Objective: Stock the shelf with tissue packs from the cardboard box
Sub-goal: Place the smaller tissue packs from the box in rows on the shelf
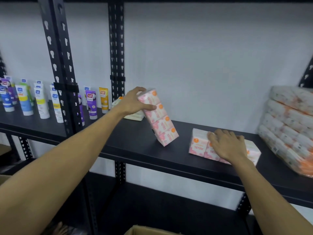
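Observation:
On the black shelf [135, 143] a pink tissue pack [160, 119] stands tilted on one end; my left hand [133, 102] grips its upper end. A second pink tissue pack [199, 145] lies flat to the right, and my right hand [227, 144] rests on top of it, fingers spread flat. Behind my left hand, pale yellow tissue packs [133, 115] lie by the wall. The rim of a cardboard box [147, 231] shows at the bottom edge.
A large stack of white-and-orange wrapped tissue bundles [288, 128] fills the shelf's right end. Several cosmetic tubes [40, 102] stand on the neighbouring shelf to the left. Black perforated uprights [116, 48] divide the bays. A lower shelf [152, 206] lies beneath.

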Demonstrator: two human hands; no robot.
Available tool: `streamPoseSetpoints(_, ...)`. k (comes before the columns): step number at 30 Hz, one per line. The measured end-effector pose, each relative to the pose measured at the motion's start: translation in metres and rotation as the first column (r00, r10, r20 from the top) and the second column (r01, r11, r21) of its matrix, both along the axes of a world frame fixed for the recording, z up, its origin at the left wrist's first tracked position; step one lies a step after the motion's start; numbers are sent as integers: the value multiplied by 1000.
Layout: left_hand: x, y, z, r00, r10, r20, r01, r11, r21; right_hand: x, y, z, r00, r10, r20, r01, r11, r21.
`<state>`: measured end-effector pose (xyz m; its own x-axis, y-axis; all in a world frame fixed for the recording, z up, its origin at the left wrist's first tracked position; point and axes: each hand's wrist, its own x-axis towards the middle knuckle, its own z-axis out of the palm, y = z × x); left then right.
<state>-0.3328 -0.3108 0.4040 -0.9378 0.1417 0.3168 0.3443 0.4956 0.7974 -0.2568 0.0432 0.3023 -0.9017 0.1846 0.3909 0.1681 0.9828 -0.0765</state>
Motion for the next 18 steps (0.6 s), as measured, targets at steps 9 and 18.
streamPoseSetpoints(9, 6, -22, -50, 995, -15, 102, 34, 982, -187, 1, -2, 2, 1000, 2, 14, -2, 1000, -5)
streamPoseSetpoints(18, 7, -1, -97, 991, 35, 128, -13, 985, -171, 5, -3, 5, 999, 16, 42, -15, 999, -33)
